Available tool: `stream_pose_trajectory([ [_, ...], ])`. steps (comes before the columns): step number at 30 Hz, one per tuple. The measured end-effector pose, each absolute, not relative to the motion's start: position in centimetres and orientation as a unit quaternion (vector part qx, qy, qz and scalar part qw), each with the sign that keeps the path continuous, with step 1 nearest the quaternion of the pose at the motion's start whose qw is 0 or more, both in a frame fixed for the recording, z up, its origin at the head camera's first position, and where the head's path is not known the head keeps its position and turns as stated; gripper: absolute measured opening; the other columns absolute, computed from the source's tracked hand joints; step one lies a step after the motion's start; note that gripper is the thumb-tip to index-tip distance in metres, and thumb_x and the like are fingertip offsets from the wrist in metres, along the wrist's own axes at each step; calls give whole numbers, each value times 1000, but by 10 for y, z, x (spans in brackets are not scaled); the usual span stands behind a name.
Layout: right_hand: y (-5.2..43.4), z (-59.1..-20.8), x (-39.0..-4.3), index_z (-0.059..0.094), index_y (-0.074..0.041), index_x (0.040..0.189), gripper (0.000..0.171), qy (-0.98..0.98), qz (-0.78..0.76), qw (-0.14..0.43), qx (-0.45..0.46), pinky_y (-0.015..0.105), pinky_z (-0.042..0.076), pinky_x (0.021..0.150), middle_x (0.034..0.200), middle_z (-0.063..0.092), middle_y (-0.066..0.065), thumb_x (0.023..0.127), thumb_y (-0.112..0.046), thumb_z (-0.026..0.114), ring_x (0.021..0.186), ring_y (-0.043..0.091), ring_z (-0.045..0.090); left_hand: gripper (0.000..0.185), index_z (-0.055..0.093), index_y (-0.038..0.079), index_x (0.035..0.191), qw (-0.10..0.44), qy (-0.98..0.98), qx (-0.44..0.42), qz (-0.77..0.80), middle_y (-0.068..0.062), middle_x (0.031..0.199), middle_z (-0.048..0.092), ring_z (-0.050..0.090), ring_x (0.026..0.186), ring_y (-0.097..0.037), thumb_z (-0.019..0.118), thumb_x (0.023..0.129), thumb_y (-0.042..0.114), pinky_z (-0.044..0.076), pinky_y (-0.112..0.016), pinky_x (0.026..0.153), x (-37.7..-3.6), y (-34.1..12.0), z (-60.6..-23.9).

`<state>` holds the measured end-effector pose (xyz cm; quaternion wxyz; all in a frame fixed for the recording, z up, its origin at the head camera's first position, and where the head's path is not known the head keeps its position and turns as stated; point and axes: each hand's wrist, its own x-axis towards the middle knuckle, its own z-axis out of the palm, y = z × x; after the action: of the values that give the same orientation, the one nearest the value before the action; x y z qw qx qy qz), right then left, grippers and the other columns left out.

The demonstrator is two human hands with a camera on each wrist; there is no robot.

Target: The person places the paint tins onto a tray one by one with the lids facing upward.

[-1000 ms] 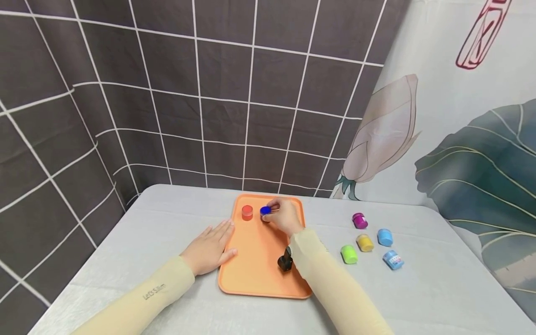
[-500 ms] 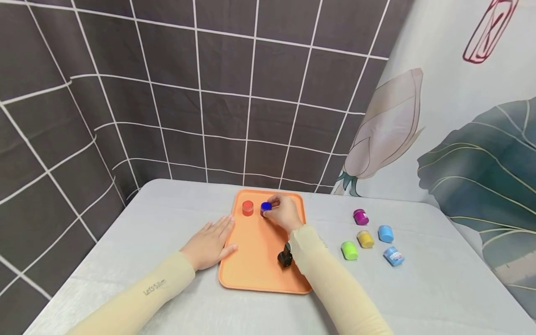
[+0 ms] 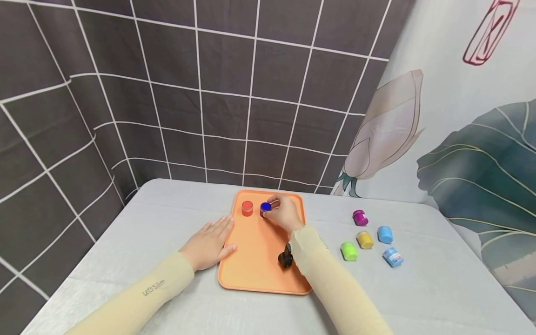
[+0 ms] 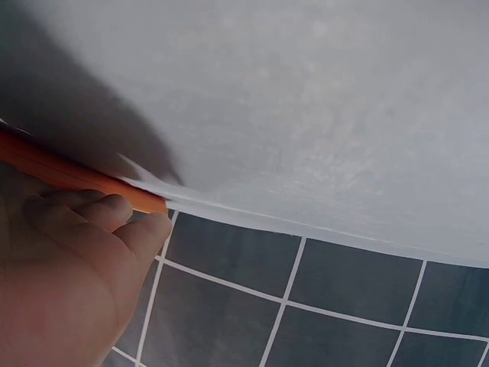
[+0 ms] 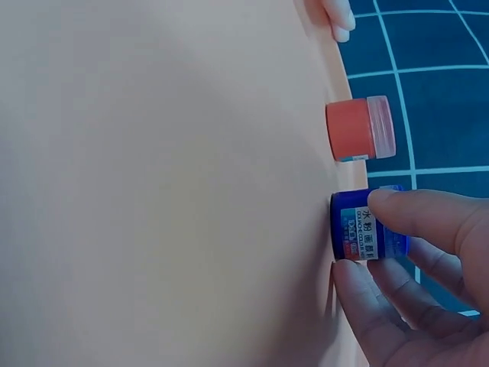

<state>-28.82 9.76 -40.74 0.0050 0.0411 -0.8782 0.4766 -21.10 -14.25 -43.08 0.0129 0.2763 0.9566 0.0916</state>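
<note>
My right hand (image 3: 285, 215) pinches a small blue paint jar (image 5: 359, 225) between thumb and fingers. The jar stands upright near the far end of the orange tray (image 3: 255, 260), and its label reads "gouache colour". Just left of it a red paint jar (image 3: 247, 208) with a clear lid stands on the tray. My left hand (image 3: 208, 245) lies flat with straight fingers along the tray's left edge, fingertips and thumb over the rim. In the left wrist view those fingers (image 4: 107, 210) overlap the tray's orange side.
Right of the tray lie several paint jars: purple (image 3: 360, 217), yellow (image 3: 365, 239), green (image 3: 349, 251) and two light blue ones, one of them (image 3: 385, 234) farther back. A black wrist camera mount (image 3: 285, 258) hangs by my right cuff. A dark tiled backdrop (image 3: 226, 116) rises behind the table.
The head view has shifted slightly. Both hands keep their places, and the blue jar stays in my right hand beside the red one.
</note>
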Motion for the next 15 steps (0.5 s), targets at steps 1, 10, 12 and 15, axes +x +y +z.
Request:
stream_pose_trajectory([
  [1, 98, -407, -288, 66, 1, 110, 33, -877, 478, 4, 42, 38, 58, 86, 103, 70, 14, 81, 0, 81, 97, 28, 67, 75, 31, -6, 155, 13, 957, 276, 91, -21, 162, 31, 27, 151, -36, 47, 105, 47, 24, -57, 120, -211, -142, -431],
  [10, 111, -398, -285, 65, 4, 117, 36, -866, 498, 11, 45, 35, 61, 72, 104, 66, 18, 82, 4, 77, 89, 29, 68, 74, 32, -6, 155, 11, 957, 277, 88, -21, 162, 31, 27, 151, -36, 47, 105, 47, 24, -57, 120, -211, -142, -429],
  [12, 117, -393, -282, 65, 4, 118, 36, -871, 488, 23, 53, 35, 61, 73, 106, 66, 18, 84, 3, 76, 90, 30, 68, 74, 32, -6, 155, 10, 957, 276, 90, -21, 162, 32, 27, 151, -36, 47, 105, 47, 24, -57, 120, -210, -142, -429],
  [15, 126, -386, -276, 65, 3, 119, 34, -884, 461, 46, 67, 39, 60, 78, 106, 68, 18, 87, 0, 76, 93, 31, 68, 74, 32, -7, 155, 11, 956, 275, 96, -22, 161, 32, 27, 151, -36, 47, 105, 46, 24, -57, 120, -209, -142, -427],
])
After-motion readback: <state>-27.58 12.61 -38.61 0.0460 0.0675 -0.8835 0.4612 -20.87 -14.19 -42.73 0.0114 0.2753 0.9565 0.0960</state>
